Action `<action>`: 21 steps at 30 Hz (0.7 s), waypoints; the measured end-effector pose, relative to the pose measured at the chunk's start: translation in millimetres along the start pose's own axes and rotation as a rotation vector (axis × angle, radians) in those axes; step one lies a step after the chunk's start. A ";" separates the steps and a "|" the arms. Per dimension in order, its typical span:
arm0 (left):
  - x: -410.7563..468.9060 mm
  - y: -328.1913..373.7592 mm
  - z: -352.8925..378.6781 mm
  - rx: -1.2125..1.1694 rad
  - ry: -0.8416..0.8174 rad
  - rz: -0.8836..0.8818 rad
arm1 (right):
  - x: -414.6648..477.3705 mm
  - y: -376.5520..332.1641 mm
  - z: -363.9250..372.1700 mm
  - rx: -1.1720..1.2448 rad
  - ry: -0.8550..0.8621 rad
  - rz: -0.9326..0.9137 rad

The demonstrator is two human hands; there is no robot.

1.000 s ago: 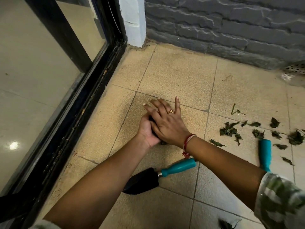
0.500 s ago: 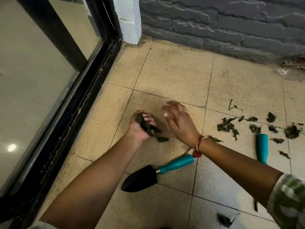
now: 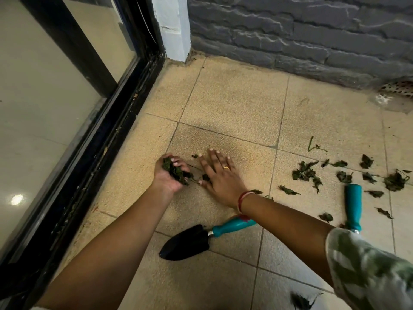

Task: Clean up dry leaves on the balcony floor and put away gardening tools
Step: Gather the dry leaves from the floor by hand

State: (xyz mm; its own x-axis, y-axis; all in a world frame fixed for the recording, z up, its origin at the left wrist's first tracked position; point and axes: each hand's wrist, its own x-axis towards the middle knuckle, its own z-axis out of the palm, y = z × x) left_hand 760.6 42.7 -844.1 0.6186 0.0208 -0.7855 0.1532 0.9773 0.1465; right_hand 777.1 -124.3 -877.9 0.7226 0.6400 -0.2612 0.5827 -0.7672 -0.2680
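Head view, mid-frame: left grip curls round a clump of dry leaves, keeping them gathered. Right grip lies flat on the floor, fingers straight, likely to sweep crumbs over; scattered leaves lie at right.

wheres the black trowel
The black trowel lies on the floor tiles, low in the middle of the head view, just below the left hand gripping dry leaves and the flat right hand. Its teal handle runs under the right forearm.

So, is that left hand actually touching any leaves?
Touching. The head view shows the left hand gripping a clump of dry leaves, fingers curled round it.
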 end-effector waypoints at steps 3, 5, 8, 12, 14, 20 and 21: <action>-3.4 11.8 -4.8 0.002 -0.016 0.012 | 25.2 -6.5 -2.6 -0.007 0.023 -0.082; -7.7 17.7 -6.5 0.008 -0.041 0.008 | 37.8 -6.7 -6.5 -0.048 0.015 -0.181; -9.4 25.4 -9.7 -0.005 -0.039 0.025 | 40.7 0.2 -19.4 -0.075 0.052 -0.348; -3.6 29.9 -13.1 -0.054 0.031 0.026 | 13.1 22.0 -23.2 -0.095 0.148 -0.458; 1.5 29.1 -14.9 -0.053 0.059 0.026 | -5.7 36.1 -14.5 -0.167 0.118 -0.479; 8.1 10.4 -7.5 0.009 0.066 -0.017 | -36.6 47.1 -14.8 -0.159 0.150 -0.444; 8.6 7.3 -5.5 0.025 0.068 -0.027 | -38.7 46.8 -17.4 -0.170 0.181 -0.429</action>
State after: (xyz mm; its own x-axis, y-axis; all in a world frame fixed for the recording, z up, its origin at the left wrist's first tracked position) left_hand 762.8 51.2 -853.1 0.5608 0.0099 -0.8279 0.1889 0.9720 0.1395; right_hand 782.9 -185.6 -864.1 0.4481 0.8940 0.0086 0.8835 -0.4413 -0.1570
